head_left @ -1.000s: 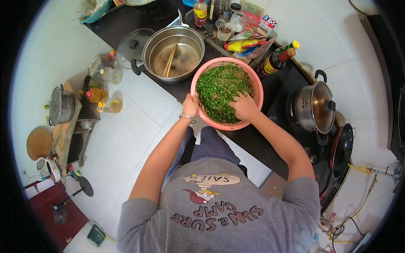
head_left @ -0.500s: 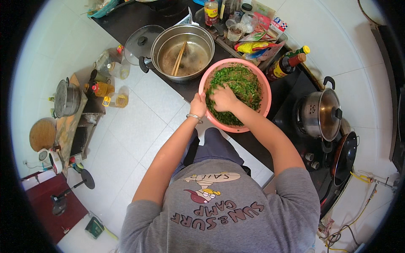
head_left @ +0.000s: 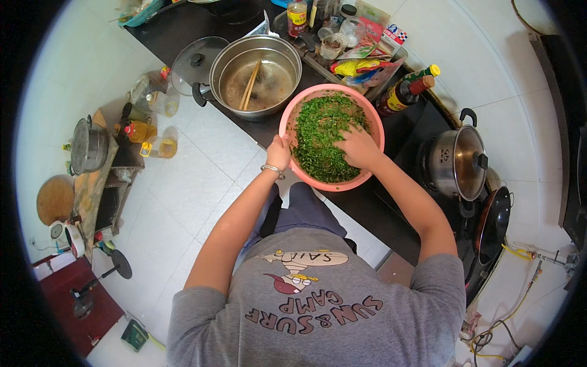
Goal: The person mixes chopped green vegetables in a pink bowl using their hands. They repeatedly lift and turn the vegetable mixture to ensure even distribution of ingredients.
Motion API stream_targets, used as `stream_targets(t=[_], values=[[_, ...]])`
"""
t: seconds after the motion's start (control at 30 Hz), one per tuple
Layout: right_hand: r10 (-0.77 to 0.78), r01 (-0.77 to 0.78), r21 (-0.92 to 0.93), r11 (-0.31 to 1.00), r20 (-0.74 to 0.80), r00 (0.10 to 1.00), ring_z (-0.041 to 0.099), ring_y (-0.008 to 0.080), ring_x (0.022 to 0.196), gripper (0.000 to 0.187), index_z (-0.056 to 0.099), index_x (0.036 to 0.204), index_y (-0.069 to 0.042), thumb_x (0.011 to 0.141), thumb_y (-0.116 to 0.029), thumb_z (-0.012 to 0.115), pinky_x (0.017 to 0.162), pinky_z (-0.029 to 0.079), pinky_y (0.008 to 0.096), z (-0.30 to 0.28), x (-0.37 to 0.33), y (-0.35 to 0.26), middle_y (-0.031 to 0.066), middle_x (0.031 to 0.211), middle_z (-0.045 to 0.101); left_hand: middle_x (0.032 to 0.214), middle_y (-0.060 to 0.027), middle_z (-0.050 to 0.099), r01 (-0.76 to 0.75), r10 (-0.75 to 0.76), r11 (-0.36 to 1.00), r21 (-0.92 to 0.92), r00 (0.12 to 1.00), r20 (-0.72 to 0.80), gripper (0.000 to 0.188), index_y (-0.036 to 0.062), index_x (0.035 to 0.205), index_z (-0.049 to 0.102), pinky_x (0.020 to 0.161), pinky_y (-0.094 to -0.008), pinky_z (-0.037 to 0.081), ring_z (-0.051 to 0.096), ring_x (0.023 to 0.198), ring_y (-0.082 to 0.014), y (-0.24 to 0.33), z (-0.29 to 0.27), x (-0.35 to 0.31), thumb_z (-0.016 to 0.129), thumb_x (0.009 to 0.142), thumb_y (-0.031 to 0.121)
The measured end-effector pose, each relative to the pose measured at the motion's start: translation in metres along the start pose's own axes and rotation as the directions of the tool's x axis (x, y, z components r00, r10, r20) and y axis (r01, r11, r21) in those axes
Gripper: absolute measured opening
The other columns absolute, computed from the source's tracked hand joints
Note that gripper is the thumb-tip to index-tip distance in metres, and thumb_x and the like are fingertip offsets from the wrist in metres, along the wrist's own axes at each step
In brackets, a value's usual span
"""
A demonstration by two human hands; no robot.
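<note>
The basin (head_left: 376,124) is pink — the chopped leaves (head_left: 319,136) mottled green.

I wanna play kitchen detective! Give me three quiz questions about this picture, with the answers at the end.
1. Which hand holds the rim of the pink bowl?
2. True or false: two chopsticks rest inside the open steel pot.
3. Fill the gap: the right hand is in the bowl, among chopped ____.

Key:
1. The left hand.
2. True.
3. Greens.
</note>
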State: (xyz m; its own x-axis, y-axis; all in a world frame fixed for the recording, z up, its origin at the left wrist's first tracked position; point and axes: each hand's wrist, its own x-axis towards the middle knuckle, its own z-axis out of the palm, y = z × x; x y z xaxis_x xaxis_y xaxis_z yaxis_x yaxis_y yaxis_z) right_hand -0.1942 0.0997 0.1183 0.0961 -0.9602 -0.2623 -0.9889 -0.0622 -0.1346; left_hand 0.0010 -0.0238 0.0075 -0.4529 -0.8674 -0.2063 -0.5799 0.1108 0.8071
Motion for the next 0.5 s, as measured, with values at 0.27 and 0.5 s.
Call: stream_targets(t=[0.27, 0.5], values=[[0.419, -0.411, 0.281, 0.867, 0.036, 0.907, 0.036, 0.0442, 0.116, 0.056, 0.046, 0.122, -0.010, 0.069, -0.020, 0.062, 0.096, 0.031, 0.0529, 0.002, 0.084, -0.001, 0.0223, 0.124, 0.040, 0.075, -0.0288, 0.057, 0.024, -0.023, 0.999, -0.030, 0.999, 0.030, 0.038, -0.0040, 0.086, 0.049, 0.066, -0.0496, 0.043, 0.056, 0.075, -0.0446, 0.009, -0.007, -0.003, 0.037, 0.091, 0.032], [0.165, -0.195, 0.164, 0.967, 0.176, 0.970, 0.053, 0.0339, 0.100, 0.051, 0.057, 0.109, -0.011, 0.062, -0.030, 0.061, 0.086, 0.044, 0.0445, 0.027, 0.119, -0.015, 0.0172, 0.106, 0.057, 0.075, -0.0289, 0.057, 0.026, -0.025, 0.999, -0.022, 1.000, 0.007, 0.037, -0.0040, 0.085, 0.048, 0.066, -0.0489, 0.043, 0.055, 0.075, -0.0448, 0.009, -0.004, -0.003, 0.038, 0.091, 0.031]])
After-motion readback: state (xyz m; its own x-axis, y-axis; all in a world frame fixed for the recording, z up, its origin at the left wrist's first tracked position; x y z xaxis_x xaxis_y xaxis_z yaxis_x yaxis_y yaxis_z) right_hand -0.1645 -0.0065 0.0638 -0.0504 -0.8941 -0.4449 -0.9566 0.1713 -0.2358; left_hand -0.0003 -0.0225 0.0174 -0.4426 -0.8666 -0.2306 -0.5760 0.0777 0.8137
